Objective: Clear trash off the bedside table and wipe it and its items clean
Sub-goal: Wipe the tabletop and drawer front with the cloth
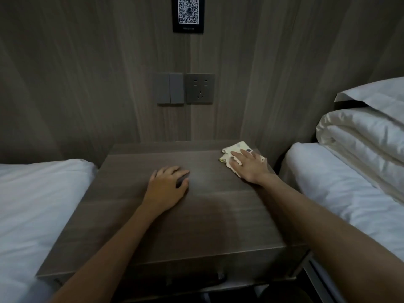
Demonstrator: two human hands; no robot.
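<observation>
**Bedside table between two beds**

The brown wood-grain bedside table (196,226) stands against the wood-panelled wall (87,84), between the left white-sheeted bed (32,204) and the right white-sheeted bed (338,193). On the right bed lies a folded white duvet (360,138) with a white pillow (376,92) on top. A pale spotted cloth (234,149) lies at the table's back right, under the right hand (249,168). The left hand (166,186) rests mid-table. On the wall above, a grey double switch (170,88) sits left of a grey socket (200,89), below a black QR-code plaque (188,14).

Wall (87,84): grey wood-grain panels. Mounted on it: QR plaque (188,14) at top centre, switch (170,88) and socket (200,89) side by side lower down. Left bed (39,204) and right bed (341,193): white sheets. Right bed carries a folded duvet (360,136) with a pillow (376,92) on top. Lighting: dim.
</observation>
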